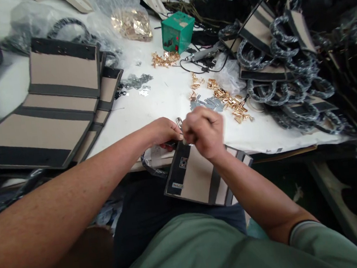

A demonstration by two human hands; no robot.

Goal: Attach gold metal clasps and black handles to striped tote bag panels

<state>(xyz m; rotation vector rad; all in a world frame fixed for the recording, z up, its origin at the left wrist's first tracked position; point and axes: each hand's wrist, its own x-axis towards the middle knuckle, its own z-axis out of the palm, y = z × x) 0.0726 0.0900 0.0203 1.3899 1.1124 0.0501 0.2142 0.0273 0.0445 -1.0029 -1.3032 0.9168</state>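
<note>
A beige bag panel with dark bands [200,176] lies tilted over my lap, against the table's front edge. Small metal plates [183,163] sit on its dark strip. My left hand [165,132] is closed, pinching the panel's upper dark edge. My right hand [204,130] is curled into a fist just beside the left fingertips, above the panel; whatever is inside it is hidden. Between the two hands a small slotted metal piece [179,122] sticks up. Below my left hand hangs a plastic-wrapped handle [152,167].
More bag panels [62,73] are stacked at left. A green box [178,32] stands at the back near a soldering-iron-like tool [202,55]. Gold-coloured fittings [225,98] and thin metal plates [209,103] lie ahead. Wrapped handles [285,62] pile up at right.
</note>
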